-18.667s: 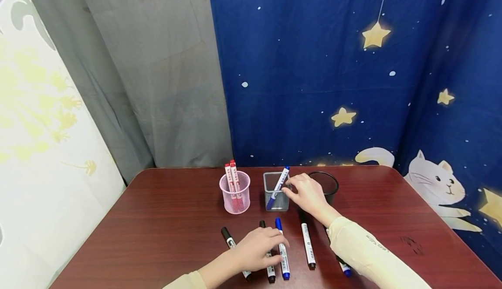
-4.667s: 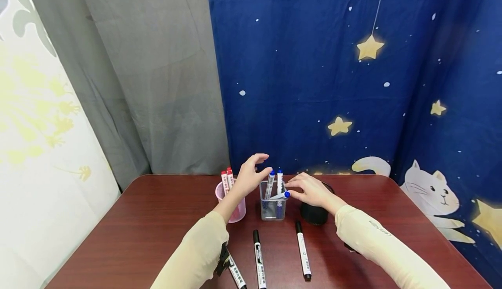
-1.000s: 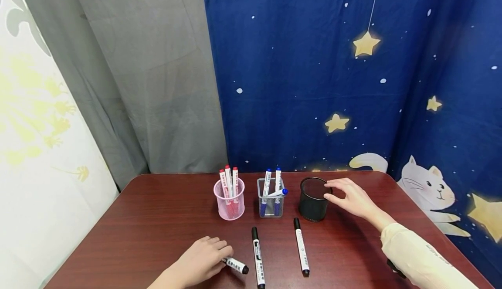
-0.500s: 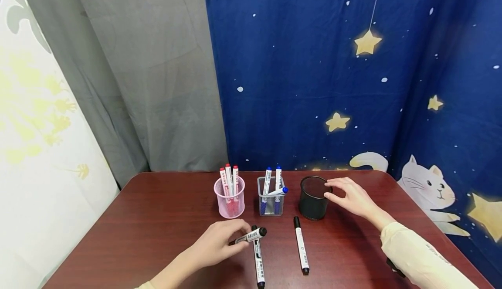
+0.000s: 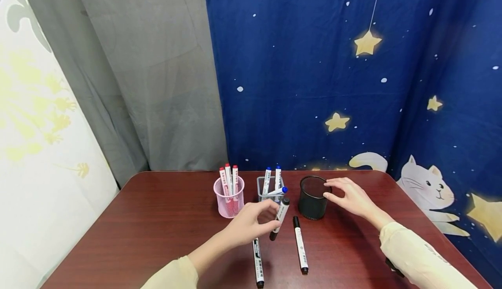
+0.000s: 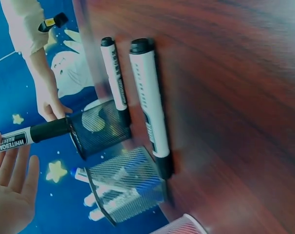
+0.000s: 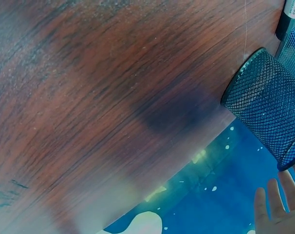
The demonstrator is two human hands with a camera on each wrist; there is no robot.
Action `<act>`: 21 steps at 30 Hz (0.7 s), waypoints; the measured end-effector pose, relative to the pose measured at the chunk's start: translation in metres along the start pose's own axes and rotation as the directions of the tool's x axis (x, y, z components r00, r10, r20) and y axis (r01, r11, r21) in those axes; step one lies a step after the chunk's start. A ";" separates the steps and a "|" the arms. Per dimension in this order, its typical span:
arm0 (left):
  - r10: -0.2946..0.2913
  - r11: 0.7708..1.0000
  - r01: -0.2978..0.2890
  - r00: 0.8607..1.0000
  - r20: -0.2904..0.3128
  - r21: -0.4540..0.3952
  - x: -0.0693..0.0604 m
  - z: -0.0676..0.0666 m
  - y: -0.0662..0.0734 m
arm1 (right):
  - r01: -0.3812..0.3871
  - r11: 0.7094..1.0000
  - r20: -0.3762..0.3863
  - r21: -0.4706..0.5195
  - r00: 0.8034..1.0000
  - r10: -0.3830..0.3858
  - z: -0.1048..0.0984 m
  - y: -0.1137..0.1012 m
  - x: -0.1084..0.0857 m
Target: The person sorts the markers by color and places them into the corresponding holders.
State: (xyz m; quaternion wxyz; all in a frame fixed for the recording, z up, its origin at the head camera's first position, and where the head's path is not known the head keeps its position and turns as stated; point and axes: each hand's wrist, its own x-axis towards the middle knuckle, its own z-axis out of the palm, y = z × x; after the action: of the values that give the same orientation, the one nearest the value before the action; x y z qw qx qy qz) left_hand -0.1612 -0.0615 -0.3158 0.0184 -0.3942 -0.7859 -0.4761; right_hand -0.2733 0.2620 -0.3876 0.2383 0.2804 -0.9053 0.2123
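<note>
My left hand pinches a black-capped whiteboard marker above the table, tilted with one black end up. In the left wrist view that marker reads "WHITEBOARD MARKER". The black round mesh pen holder stands to its right, with no pen showing inside. My right hand is at this holder's right rim, fingers extended; in the right wrist view its fingertips meet the rim. Two more black markers lie on the table, one below my left hand and another in front of the black holder.
A pink round mesh holder with red markers stands at the back left. Beside it, a square silver mesh holder, partly behind my left hand, holds blue markers. Curtains hang behind the brown table.
My left hand has picked the left black marker off the table, carried it right and up toward the black holder, and turned it more upright. My right hand stays at the black holder's rim.
</note>
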 end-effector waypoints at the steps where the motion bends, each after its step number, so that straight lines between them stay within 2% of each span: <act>1: -0.004 1.000 0.004 1.000 -0.003 0.001 0.003 0.001 0.001 | 0.000 1.000 -0.001 -0.001 1.000 0.000 0.000 0.000 0.000; 3: 0.010 1.000 -0.010 1.000 -0.012 0.005 0.010 0.004 0.002 | -0.001 1.000 -0.002 0.003 1.000 0.001 0.000 0.000 -0.001; 9: 0.064 0.998 -0.063 0.997 -0.040 0.021 0.031 0.018 -0.025 | -0.005 1.000 0.006 0.006 1.000 0.004 0.000 0.000 -0.001; 11: 0.074 0.997 -0.073 0.996 -0.045 0.023 0.038 0.021 -0.029 | -0.005 1.000 0.006 0.005 1.000 0.005 0.000 0.000 0.000; 14: 0.059 0.998 -0.058 0.997 -0.055 0.024 0.046 0.019 -0.014 | -0.010 1.000 0.010 0.003 1.000 0.010 0.000 0.001 -0.001; 21: 0.029 1.000 -0.027 0.993 -0.111 0.015 0.069 0.022 -0.008 | -0.027 1.000 0.021 0.006 0.999 0.027 0.001 0.001 -0.001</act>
State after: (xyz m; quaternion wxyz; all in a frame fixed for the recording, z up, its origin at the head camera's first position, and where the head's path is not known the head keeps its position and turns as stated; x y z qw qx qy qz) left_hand -0.2057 -0.0052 -0.3055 0.0716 -0.3779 -0.7811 -0.4918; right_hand -0.2737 0.2626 -0.3887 0.2252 0.2711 -0.9108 0.2152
